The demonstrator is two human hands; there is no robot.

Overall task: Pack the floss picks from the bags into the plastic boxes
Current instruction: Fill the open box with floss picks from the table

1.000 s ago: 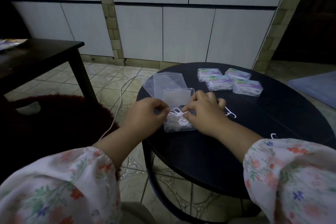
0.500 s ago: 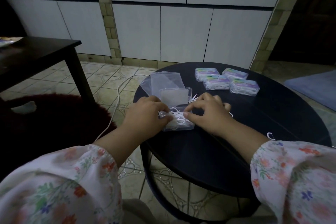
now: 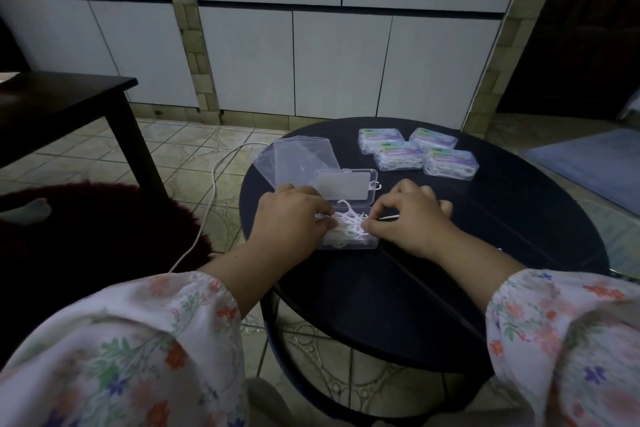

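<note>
An open clear plastic box [image 3: 349,243] lies on the round black table [image 3: 433,288], its lid [image 3: 343,185] folded back. A tangle of white floss picks [image 3: 349,224] fills it. My left hand [image 3: 291,218] sits over the box's left side with fingers curled onto the picks. My right hand [image 3: 412,218] is at the right side, thumb and fingers pinching picks at the box's edge. A loose pick [image 3: 388,217] sticks out under the right hand. Empty clear bags [image 3: 298,159] lie behind the box.
Several closed, filled boxes [image 3: 419,153] with purple labels sit at the table's far side. A dark side table [image 3: 62,104] stands at the left, with a dark red rug [image 3: 86,236] and a white cable [image 3: 211,204] on the tiled floor. A blue mat [image 3: 595,163] lies at the right.
Both hands have dropped lower onto the box, pressing in on the picks from either side. The box stays where it was.
</note>
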